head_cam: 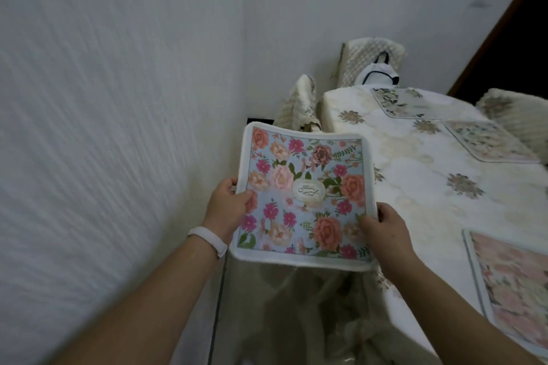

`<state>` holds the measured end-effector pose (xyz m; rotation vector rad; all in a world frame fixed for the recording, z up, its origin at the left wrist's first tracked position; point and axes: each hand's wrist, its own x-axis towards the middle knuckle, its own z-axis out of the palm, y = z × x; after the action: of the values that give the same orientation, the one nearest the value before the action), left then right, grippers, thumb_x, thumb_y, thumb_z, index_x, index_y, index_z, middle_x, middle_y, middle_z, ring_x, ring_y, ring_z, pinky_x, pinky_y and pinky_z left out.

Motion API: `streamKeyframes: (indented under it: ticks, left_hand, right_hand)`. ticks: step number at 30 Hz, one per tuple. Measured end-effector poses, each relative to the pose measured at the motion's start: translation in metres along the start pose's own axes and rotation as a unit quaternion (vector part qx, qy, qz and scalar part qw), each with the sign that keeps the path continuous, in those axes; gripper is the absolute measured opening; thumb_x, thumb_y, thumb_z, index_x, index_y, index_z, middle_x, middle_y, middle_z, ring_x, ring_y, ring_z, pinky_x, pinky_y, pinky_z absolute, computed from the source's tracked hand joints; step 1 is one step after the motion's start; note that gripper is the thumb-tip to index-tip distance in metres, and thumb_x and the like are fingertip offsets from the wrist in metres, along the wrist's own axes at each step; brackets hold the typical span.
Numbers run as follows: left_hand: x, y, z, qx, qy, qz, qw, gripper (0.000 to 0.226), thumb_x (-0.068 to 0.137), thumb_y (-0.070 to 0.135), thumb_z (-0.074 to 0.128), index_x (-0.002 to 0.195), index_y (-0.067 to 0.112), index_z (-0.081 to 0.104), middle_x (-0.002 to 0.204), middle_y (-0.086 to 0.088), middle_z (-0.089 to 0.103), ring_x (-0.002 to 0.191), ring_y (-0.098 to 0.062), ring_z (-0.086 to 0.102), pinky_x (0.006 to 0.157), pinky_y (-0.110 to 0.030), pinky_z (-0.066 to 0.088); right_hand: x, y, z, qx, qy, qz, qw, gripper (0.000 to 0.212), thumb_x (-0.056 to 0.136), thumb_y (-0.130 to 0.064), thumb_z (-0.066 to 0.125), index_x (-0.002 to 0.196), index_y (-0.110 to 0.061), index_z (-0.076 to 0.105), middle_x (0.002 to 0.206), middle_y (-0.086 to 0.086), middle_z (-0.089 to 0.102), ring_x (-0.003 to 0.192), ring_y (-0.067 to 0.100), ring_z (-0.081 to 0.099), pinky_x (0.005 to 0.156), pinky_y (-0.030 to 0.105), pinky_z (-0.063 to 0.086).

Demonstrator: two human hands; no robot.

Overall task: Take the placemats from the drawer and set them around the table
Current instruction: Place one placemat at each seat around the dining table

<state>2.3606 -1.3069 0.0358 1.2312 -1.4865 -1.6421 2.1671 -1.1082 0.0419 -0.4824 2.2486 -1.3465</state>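
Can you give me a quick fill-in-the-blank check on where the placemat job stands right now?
1. The floral placemat is held by ____ hands.
2. The white wristband is on the ____ wrist.
3. ____ placemats already lie on the table.
4. The held placemat's border is ____.

Missing words: both; left; three; white

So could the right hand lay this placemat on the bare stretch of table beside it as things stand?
Probably yes. The right hand grips the placemat at its right edge, next to the table. The cloth there looks bare, between the near placemat and the farther ones, with nothing visible in between.
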Motion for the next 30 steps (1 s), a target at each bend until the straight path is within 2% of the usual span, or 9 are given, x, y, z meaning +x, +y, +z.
streamKeyframes:
  ticks: [3, 6, 11, 16, 19, 22, 25, 27, 30]
  left_hand:
    - [0.033, 0.010, 0.024, 0.002, -0.050, -0.014, 0.999, 0.013, 0.091, 0.008, 0.061, 0.101, 0.015, 0.058, 0.097, -0.011, 0.070, 0.082, -0.028, 0.071, 0.067, -0.040, 0.060]
    - [0.053, 0.015, 0.050, 0.013, -0.114, -0.025, 0.993, 0.017, 0.088, 0.008, 0.062, 0.102, 0.017, 0.059, 0.095, -0.010, 0.072, 0.080, -0.028, 0.072, 0.070, -0.048, 0.060]
    - [0.088, 0.019, 0.086, 0.053, -0.147, -0.022, 0.988, 0.016, 0.084, 0.013, 0.062, 0.097, 0.021, 0.059, 0.092, -0.011, 0.071, 0.082, -0.033, 0.070, 0.072, -0.054, 0.059]
    - [0.128, 0.023, 0.129, 0.067, -0.194, -0.023, 0.978, 0.015, 0.088, 0.009, 0.061, 0.096, 0.021, 0.059, 0.092, -0.012, 0.070, 0.077, -0.028, 0.067, 0.067, -0.042, 0.058]
    - [0.155, 0.026, 0.155, 0.069, -0.218, -0.028, 0.973, 0.014, 0.084, 0.013, 0.063, 0.095, 0.022, 0.059, 0.094, -0.013, 0.070, 0.081, -0.032, 0.068, 0.072, -0.048, 0.059]
    - [0.179, 0.030, 0.172, 0.078, -0.216, -0.023, 0.973, 0.014, 0.085, 0.012, 0.061, 0.095, 0.022, 0.059, 0.091, -0.014, 0.070, 0.077, -0.032, 0.066, 0.069, -0.047, 0.059]
    - [0.205, 0.035, 0.189, 0.101, -0.213, -0.013, 0.972, 0.014, 0.088, 0.008, 0.060, 0.094, 0.020, 0.059, 0.082, -0.011, 0.067, 0.068, -0.025, 0.061, 0.062, -0.038, 0.054]
    - [0.221, 0.040, 0.199, 0.125, -0.210, -0.009, 0.970, 0.014, 0.088, 0.008, 0.060, 0.094, 0.020, 0.059, 0.080, -0.009, 0.068, 0.068, -0.024, 0.061, 0.064, -0.041, 0.055]
    - [0.244, 0.049, 0.218, 0.144, -0.215, 0.003, 0.966, 0.014, 0.089, 0.006, 0.060, 0.093, 0.019, 0.059, 0.076, -0.006, 0.066, 0.066, -0.022, 0.058, 0.059, -0.035, 0.052]
  right_hand:
    - [0.011, -0.005, -0.006, 0.023, 0.041, 0.018, 0.999, 0.013, 0.089, -0.018, 0.058, 0.102, -0.017, 0.058, 0.097, 0.004, 0.069, 0.084, 0.024, 0.070, 0.071, 0.046, 0.061]
    - [0.021, -0.001, -0.014, 0.028, 0.081, 0.036, 0.996, 0.010, 0.090, -0.014, 0.056, 0.099, -0.016, 0.058, 0.096, 0.006, 0.068, 0.084, 0.024, 0.068, 0.068, 0.042, 0.059]
    - [0.044, 0.008, -0.020, 0.062, 0.122, 0.068, 0.988, 0.009, 0.091, -0.013, 0.056, 0.100, -0.014, 0.058, 0.093, 0.005, 0.067, 0.081, 0.022, 0.068, 0.060, 0.034, 0.055]
    - [0.068, 0.019, -0.029, 0.085, 0.159, 0.099, 0.979, 0.008, 0.092, -0.013, 0.056, 0.100, -0.013, 0.058, 0.093, 0.005, 0.067, 0.081, 0.022, 0.068, 0.058, 0.031, 0.053]
    - [0.099, 0.021, -0.036, 0.085, 0.175, 0.117, 0.974, 0.009, 0.091, -0.013, 0.055, 0.099, -0.013, 0.058, 0.093, 0.006, 0.067, 0.081, 0.022, 0.068, 0.058, 0.031, 0.053]
    - [0.134, 0.021, -0.039, 0.074, 0.172, 0.123, 0.975, 0.010, 0.090, -0.013, 0.055, 0.099, -0.011, 0.058, 0.092, 0.007, 0.068, 0.079, 0.023, 0.068, 0.058, 0.031, 0.053]
    - [0.170, 0.024, -0.036, 0.068, 0.170, 0.139, 0.973, 0.007, 0.091, -0.016, 0.055, 0.096, -0.012, 0.058, 0.090, 0.006, 0.069, 0.076, 0.022, 0.069, 0.058, 0.031, 0.052]
    - [0.193, 0.027, -0.034, 0.077, 0.167, 0.150, 0.972, 0.006, 0.091, -0.017, 0.055, 0.095, -0.013, 0.058, 0.089, 0.005, 0.069, 0.074, 0.021, 0.070, 0.058, 0.031, 0.053]
    - [0.221, 0.030, -0.032, 0.083, 0.163, 0.164, 0.969, 0.006, 0.092, -0.017, 0.055, 0.096, -0.015, 0.058, 0.088, 0.004, 0.070, 0.074, 0.020, 0.070, 0.057, 0.032, 0.054]
